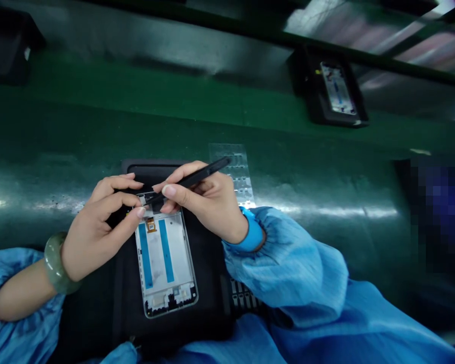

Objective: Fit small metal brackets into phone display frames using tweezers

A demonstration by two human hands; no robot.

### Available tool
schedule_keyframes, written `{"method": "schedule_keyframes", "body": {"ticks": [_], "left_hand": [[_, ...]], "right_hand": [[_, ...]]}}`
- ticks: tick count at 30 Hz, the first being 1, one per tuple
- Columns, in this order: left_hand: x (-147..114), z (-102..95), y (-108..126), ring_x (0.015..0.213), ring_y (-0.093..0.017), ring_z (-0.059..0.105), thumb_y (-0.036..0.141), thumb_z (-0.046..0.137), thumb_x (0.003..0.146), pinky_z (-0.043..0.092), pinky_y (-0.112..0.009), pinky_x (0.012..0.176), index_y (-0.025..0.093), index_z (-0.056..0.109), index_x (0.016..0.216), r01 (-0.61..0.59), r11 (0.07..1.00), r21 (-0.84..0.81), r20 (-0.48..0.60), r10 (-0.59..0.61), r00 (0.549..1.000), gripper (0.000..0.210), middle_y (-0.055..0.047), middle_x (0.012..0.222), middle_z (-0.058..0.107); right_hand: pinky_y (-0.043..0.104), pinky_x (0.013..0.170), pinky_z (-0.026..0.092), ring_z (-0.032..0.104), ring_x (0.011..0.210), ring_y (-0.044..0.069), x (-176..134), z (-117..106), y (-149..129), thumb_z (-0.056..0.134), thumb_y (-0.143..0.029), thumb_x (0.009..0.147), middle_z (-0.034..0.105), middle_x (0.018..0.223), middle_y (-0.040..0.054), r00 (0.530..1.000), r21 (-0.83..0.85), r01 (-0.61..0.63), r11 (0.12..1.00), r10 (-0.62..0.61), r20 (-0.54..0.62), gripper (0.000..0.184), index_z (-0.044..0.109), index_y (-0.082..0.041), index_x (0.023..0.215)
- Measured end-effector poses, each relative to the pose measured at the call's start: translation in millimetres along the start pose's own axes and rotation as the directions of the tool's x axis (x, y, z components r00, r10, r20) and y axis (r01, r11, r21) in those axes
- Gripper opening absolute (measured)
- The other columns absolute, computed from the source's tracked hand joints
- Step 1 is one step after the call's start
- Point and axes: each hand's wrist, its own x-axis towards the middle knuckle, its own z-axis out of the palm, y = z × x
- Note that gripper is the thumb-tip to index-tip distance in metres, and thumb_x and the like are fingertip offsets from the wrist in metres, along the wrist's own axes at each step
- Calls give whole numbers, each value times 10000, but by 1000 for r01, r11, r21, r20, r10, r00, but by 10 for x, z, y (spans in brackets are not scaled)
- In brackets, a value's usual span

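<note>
My right hand (208, 199) grips a pair of black tweezers (199, 175), slanted down and to the left, their tips at the top end of an opened phone frame (176, 253). Close to those tips, the thumb and index finger of my left hand (98, 227) are pinched together over the frame's upper left corner. Whatever they hold, if anything, is too small to make out. Two blue strips (166, 250) and a small orange flex cable (151, 225) show on the silvery frame. It lies on a black tray (212, 283), its top end partly covered by my hands.
A clear sheet with rows of small parts (239, 169) lies beyond my right hand. Dark strips of small pieces (242, 296) sit under my right sleeve. Farther back, a black holder (314, 103) carries another phone frame (338, 88); another black box (7, 45) stands far left.
</note>
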Motion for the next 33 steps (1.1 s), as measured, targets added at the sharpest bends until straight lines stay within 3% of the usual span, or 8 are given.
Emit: {"method": "schedule_keyframes", "body": {"ticks": [11,15,21,33], "left_hand": [[2,1,-6,1210,-200,466,192,522,861,417,-394,995,196,573,817,-55,997,61,13,54,998,68,-49,1075,565],[-3,-20,-55,1171,-197,500,185,565,841,429,-369,987,172,573,887,-126,985,116,8,126,992,48,-65,1056,592],[-18,-58,-175,1192,-228,497,177,619,813,421,-406,1015,150,577,903,-309,928,211,88,297,951,103,-76,1048,592],[-7,-63,-190,1192,-235,503,183,613,821,438,-415,1003,154,582,882,-315,924,216,95,302,949,75,-74,1038,597]], "right_hand": [[176,563,581,682,583,102,-39,18,29,712,-214,744,667,662,-13,991,-86,136,987,-137,1,131,614,-144,794],[178,534,571,679,583,98,59,-18,40,697,-288,760,656,678,-32,992,-61,110,992,-114,-62,185,562,-174,815],[162,519,541,678,591,95,160,-54,64,707,-324,745,644,726,-16,999,-88,2,996,1,32,238,555,-154,812],[192,532,534,670,571,100,131,-44,93,706,-316,742,614,695,-34,999,-219,42,975,-37,27,230,569,-149,821]]}}
